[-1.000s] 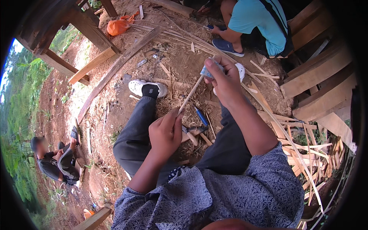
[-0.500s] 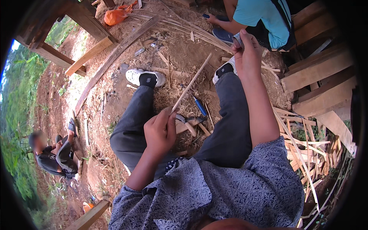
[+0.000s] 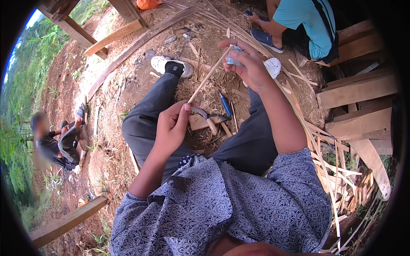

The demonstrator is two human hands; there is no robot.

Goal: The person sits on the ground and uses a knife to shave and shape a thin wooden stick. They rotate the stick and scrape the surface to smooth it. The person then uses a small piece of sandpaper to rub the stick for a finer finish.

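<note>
My left hand [image 3: 171,126] is closed round the near end of a thin wooden stick [image 3: 205,82], which slants up and to the right. At the stick's far end my right hand [image 3: 248,66] pinches a small folded light-blue sheet [image 3: 235,55], perhaps sandpaper, against the wood. Some of those fingers stick out past the stick. Between my legs, below the stick, lies a curved-blade knife with a wooden handle [image 3: 211,126], beside a wooden block [image 3: 197,123]. A blue pen-shaped tool [image 3: 225,104] lies just right of the knife.
A person in a turquoise shirt [image 3: 294,17] sits ahead on the right; another person [image 3: 60,143] sits at far left. Stacked planks [image 3: 354,94] and loose wooden strips [image 3: 341,170] lie to my right. Long strips [image 3: 205,17] and shavings cover the ground ahead.
My right hand has come down and left, bringing the folded sheet onto the stick's far end. My left hand has moved slightly up and still holds the stick. The view has shifted a little.
</note>
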